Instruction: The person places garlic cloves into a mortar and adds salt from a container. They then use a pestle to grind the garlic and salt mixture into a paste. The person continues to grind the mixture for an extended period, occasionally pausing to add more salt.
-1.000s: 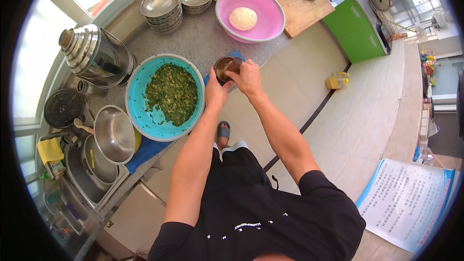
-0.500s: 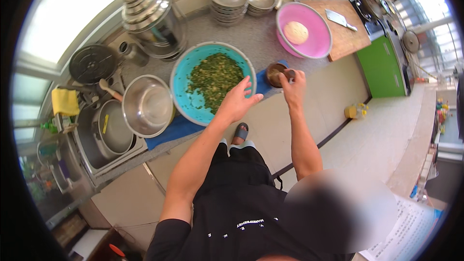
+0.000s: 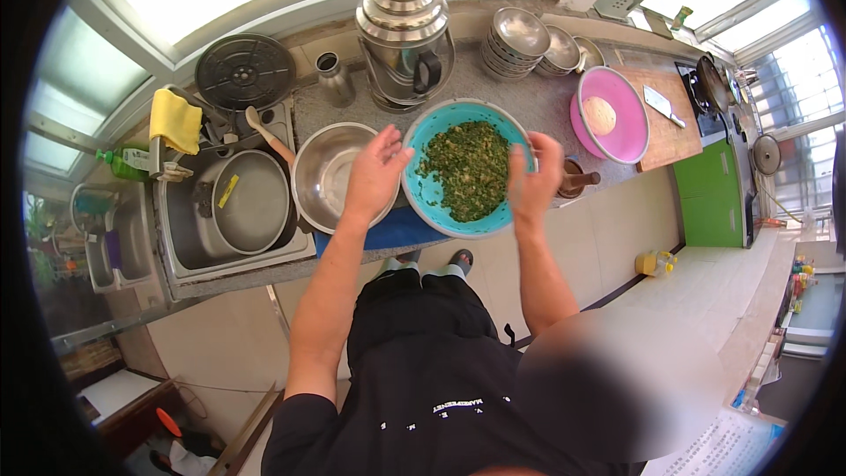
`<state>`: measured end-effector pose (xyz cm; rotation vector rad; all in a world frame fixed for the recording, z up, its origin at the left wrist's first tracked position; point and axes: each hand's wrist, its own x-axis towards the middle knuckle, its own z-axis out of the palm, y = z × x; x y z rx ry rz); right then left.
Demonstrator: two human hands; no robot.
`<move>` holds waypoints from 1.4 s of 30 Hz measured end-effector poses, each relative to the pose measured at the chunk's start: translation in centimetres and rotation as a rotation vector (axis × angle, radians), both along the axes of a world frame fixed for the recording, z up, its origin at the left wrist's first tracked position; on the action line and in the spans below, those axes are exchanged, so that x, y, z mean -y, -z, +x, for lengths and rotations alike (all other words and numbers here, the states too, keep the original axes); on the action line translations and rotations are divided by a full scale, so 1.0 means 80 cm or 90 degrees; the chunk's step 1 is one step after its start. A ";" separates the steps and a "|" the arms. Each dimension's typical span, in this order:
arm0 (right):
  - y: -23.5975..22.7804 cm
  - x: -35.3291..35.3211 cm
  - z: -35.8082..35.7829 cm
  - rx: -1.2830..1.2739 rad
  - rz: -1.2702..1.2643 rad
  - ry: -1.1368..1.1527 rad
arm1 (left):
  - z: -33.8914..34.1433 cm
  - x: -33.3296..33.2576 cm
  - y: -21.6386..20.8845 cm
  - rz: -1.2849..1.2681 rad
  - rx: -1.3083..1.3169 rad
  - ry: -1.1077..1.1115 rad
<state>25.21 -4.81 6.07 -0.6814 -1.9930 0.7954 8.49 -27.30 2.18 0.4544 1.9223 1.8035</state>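
Observation:
A turquoise basin (image 3: pixel 420 203) of chopped green filling (image 3: pixel 471 167) stands on the counter in front of me. My left hand (image 3: pixel 374 178) is beside its left rim, above a steel bowl (image 3: pixel 333 145), fingers apart and holding nothing. At the basin's right rim is my right hand (image 3: pixel 535 181), slightly blurred, its fingers apart; whether it touches the rim I cannot tell. Just right of that hand, a small brown mortar (image 3: pixel 571 183) sits with a pestle (image 3: pixel 583 180) leaning in it. A blue cloth (image 3: pixel 397 231) lies under the basin along the counter edge.
A pink basin (image 3: pixel 636 128) with a dough ball (image 3: pixel 599 115) stands right, near a cutting board (image 3: pixel 661 141) and cleaver (image 3: pixel 663 104). Behind are a large steel flask (image 3: pixel 401 26) and stacked metal bowls (image 3: pixel 518 35). A sink (image 3: pixel 189 247) holding a pan (image 3: pixel 251 203) is left.
My right hand has let go of the pestle and moved left to the turquoise basin's rim. My left hand has drawn from over the filling to the basin's left side. The view has shifted left.

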 end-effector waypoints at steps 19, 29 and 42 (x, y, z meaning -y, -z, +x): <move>0.095 0.173 -0.391 0.192 -0.164 -0.278 | -0.142 0.099 0.027 -0.287 -0.274 -0.239; 0.112 0.163 -0.428 0.256 -0.146 -0.321 | -0.146 0.119 0.040 -0.311 -0.250 -0.242; -0.006 0.170 -0.307 0.086 -0.059 -0.412 | -0.140 0.081 -0.002 -0.230 -0.430 -0.192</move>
